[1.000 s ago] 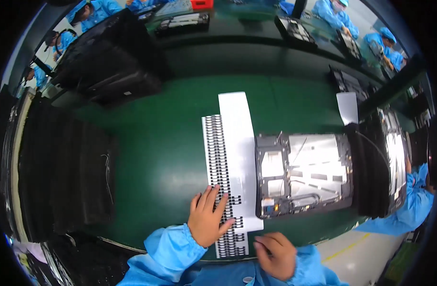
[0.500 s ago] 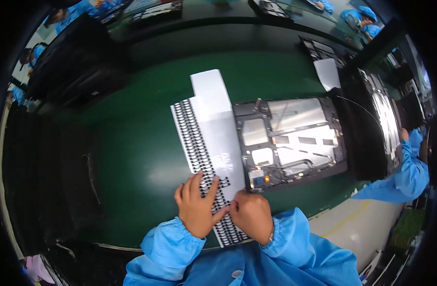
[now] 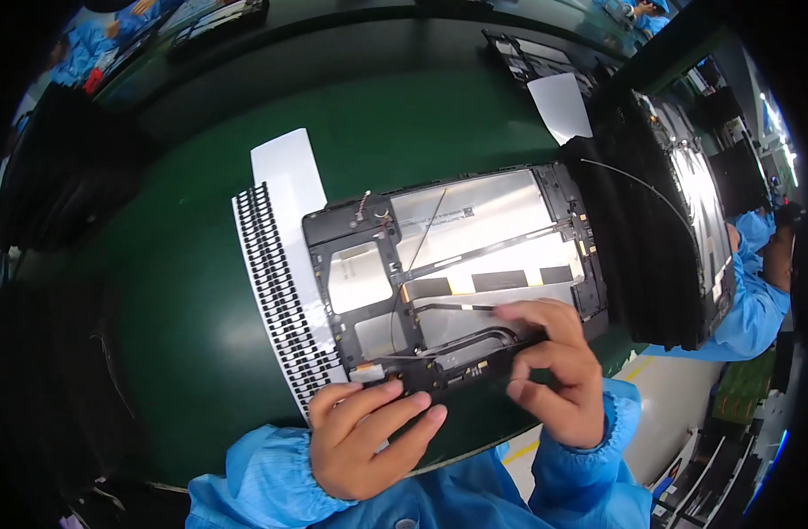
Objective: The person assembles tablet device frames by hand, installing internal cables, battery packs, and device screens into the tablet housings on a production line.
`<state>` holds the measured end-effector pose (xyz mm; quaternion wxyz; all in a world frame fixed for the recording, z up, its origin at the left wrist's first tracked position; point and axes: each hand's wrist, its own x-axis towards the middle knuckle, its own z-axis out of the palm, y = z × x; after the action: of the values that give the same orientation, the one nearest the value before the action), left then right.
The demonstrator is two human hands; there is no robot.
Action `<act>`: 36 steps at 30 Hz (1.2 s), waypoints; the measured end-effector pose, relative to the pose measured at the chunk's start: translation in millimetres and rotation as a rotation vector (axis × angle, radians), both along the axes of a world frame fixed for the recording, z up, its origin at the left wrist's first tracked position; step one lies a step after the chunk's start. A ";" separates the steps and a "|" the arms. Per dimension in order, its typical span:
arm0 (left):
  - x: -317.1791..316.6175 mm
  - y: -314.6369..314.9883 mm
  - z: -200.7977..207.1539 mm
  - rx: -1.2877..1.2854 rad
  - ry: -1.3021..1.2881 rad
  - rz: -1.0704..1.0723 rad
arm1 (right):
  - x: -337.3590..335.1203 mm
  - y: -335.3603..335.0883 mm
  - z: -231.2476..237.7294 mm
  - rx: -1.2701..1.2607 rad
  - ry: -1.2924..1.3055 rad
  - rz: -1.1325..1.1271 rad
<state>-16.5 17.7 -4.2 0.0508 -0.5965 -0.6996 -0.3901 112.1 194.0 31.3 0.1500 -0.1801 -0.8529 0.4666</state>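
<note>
An opened tablet-like device (image 3: 360, 331) lies on the green table, with a dark frame, silver panels and thin cables. Along its left side runs a white sheet (image 3: 285, 163) bearing rows of small black-and-white stickers (image 3: 276, 291); the device covers part of that sheet. My left hand (image 3: 364, 441) is open, its fingers spread at the device's near left corner. Over the near right part of the device is my right hand (image 3: 563, 375), index finger stretched out, the other fingers bent and apart from the thumb. I see nothing held in it; whether its fingertip touches the device I cannot tell.
A tall stack of dark device panels (image 3: 651, 238) stands to the right, beside a co-worker's blue sleeve (image 3: 721, 317). Behind lie a white sheet (image 3: 561, 108) and more device frames (image 3: 536, 57). Dark stacked material (image 3: 56, 167) fills the left side.
Both hands have left the sticker sheet and moved over the device. The right hand has opened from a closed pose. The device now overlaps more of the sheet, and the view has shifted.
</note>
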 end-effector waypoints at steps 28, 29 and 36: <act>5.6 26.7 -2.7 -0.168 0.160 0.020 | -5.9 0.0 -7.9 0.116 0.041 -0.001; 6.0 26.9 -3.6 -0.161 0.174 0.021 | -6.0 -2.6 -11.2 0.182 0.032 -0.006; 0.5 26.6 -3.2 -0.127 0.230 -0.024 | -8.7 -9.5 -12.2 0.288 0.048 -0.037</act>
<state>-16.0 44.3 -7.4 0.0882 -0.6477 -0.7052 -0.2745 103.4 184.6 19.1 0.2033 -0.1609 -0.9037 0.3408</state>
